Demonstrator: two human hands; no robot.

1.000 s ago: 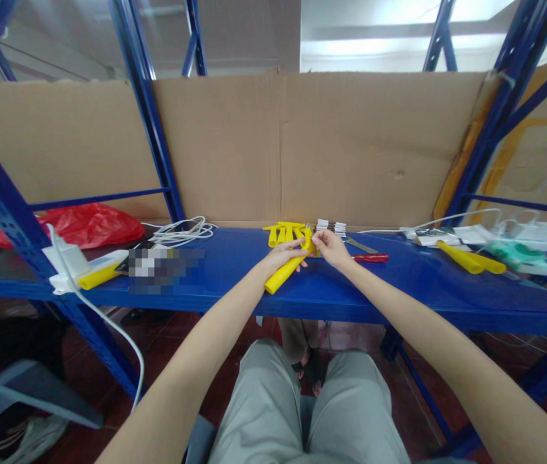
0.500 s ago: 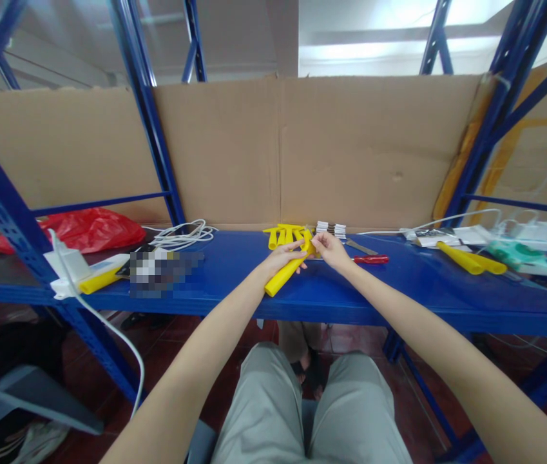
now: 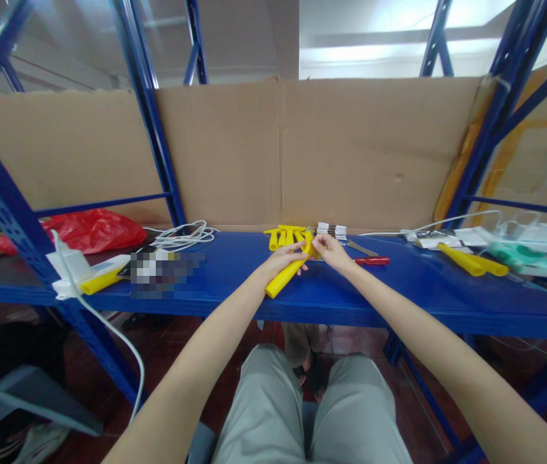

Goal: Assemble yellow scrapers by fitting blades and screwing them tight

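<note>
My left hand [image 3: 285, 259] is wrapped round a yellow plastic tubular handle [image 3: 283, 281], its wide end slanting down toward the front edge of the blue shelf table [image 3: 234, 270]. At the far end of that handle, my right hand [image 3: 330, 250] is closed in a pinch; whatever its fingertips hold is too small to make out. Just behind the hands lie several yellow T-shaped plastic pieces [image 3: 281, 237]. A stack of small white pieces [image 3: 332, 230] stands behind my right hand. Beside my right wrist lie a screwdriver with a red handle [image 3: 372, 261] and a flat metal strip [image 3: 361, 248].
Two yellow handles [image 3: 471, 263] lie at the right near white boxes and cables. On the left are a coiled white cable [image 3: 183, 236], a red plastic bag [image 3: 96, 233] and a white power adapter [image 3: 69, 265]. Cardboard [image 3: 225, 154] walls the back; blue posts [image 3: 157, 142] frame the sides.
Both hands stay at the yellow handle, with almost no visible movement. The whole view has shifted very slightly.
</note>
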